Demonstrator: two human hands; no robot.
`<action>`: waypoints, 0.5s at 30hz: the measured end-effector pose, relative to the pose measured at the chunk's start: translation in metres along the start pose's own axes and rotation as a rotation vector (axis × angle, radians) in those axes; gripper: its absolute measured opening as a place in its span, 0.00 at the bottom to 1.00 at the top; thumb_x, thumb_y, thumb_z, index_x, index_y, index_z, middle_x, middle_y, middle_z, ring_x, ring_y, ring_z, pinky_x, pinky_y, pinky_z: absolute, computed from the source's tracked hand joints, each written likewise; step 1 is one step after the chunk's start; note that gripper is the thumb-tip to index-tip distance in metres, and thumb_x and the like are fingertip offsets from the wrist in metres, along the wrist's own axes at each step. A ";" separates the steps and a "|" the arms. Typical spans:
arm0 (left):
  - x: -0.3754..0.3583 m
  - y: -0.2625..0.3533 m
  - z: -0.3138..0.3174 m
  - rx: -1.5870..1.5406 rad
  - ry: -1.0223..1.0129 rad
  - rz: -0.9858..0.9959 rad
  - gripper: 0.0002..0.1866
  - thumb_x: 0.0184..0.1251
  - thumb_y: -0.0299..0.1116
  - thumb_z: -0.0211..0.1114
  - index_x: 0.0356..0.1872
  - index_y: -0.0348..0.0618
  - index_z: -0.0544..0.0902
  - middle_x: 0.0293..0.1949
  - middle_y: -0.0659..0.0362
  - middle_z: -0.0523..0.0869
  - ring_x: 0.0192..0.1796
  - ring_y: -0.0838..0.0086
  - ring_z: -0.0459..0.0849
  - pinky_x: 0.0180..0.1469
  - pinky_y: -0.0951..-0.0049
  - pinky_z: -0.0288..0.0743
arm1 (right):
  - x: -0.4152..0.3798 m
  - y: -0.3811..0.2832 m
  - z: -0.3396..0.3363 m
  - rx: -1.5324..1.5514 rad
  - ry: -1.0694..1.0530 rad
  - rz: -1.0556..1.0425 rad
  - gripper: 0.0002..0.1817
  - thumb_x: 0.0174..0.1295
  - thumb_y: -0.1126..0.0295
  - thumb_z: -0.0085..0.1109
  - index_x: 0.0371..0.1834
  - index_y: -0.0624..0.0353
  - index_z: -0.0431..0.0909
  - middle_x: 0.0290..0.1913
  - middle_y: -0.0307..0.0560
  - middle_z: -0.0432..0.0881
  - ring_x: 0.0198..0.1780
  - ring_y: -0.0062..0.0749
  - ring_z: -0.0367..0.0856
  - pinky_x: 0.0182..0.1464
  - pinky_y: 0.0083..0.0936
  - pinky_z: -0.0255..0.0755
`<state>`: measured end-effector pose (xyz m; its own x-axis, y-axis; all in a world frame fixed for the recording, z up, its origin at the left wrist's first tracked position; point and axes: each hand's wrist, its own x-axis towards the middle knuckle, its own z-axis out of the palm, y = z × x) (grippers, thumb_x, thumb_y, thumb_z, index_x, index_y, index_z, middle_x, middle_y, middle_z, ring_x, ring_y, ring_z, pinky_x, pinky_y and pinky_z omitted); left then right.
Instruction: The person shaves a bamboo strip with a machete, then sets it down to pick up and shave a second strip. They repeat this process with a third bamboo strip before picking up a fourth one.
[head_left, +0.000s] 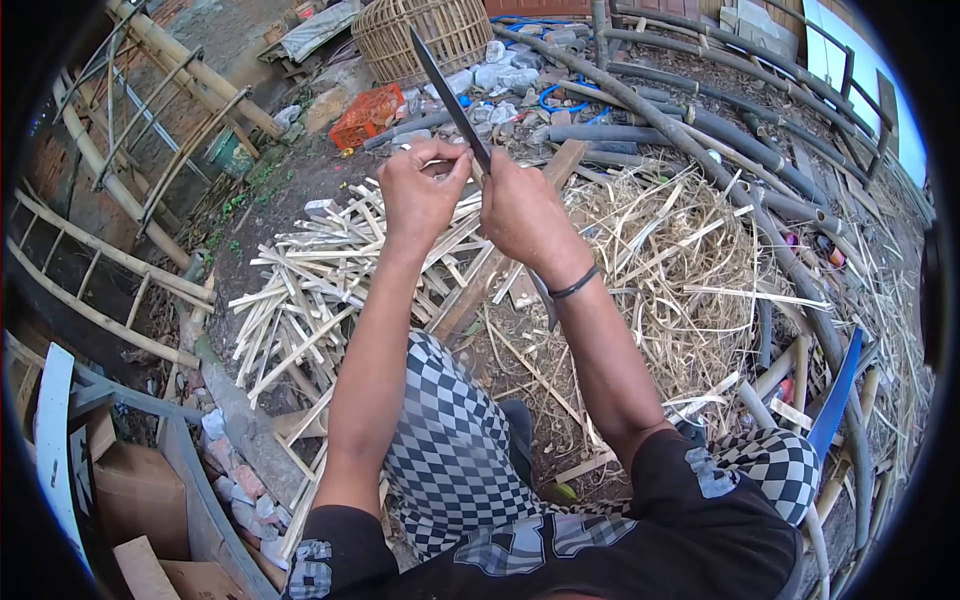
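My right hand (530,212) is wrapped around the handle of a large knife (447,92), and its long dark blade points up and away to the left. Close beside the blade's base, my left hand (415,192) is closed in a pinch, thumb against forefinger. Whatever lies between those fingers is too small to make out. Below and beyond the left hand spreads a heap of split bamboo strips (300,290). A pile of thin curled shavings (670,250) lies under and to the right of my right hand.
A wooden plank (470,297) runs between the heaps. A red crate (367,117) and a woven bamboo basket (420,40) stand at the back. Bamboo poles (690,135) cross on the right, near a blue saw blade (838,395). Cardboard boxes (140,495) sit at lower left.
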<state>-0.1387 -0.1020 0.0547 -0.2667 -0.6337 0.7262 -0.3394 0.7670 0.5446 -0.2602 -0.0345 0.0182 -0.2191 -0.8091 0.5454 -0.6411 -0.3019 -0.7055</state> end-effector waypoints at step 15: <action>-0.007 -0.004 -0.017 0.234 0.041 -0.034 0.07 0.54 0.27 0.75 0.31 0.34 0.90 0.32 0.55 0.91 0.33 0.71 0.91 0.42 0.75 0.84 | -0.035 0.023 0.027 -0.040 -0.168 0.130 0.12 0.60 0.77 0.51 0.47 0.68 0.70 0.32 0.72 0.83 0.41 0.69 0.84 0.45 0.59 0.75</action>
<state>-0.1200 -0.0990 0.0542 -0.2169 -0.6501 0.7282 -0.5487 0.6981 0.4599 -0.2479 -0.0265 -0.0295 -0.1784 -0.9136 0.3653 -0.6450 -0.1718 -0.7446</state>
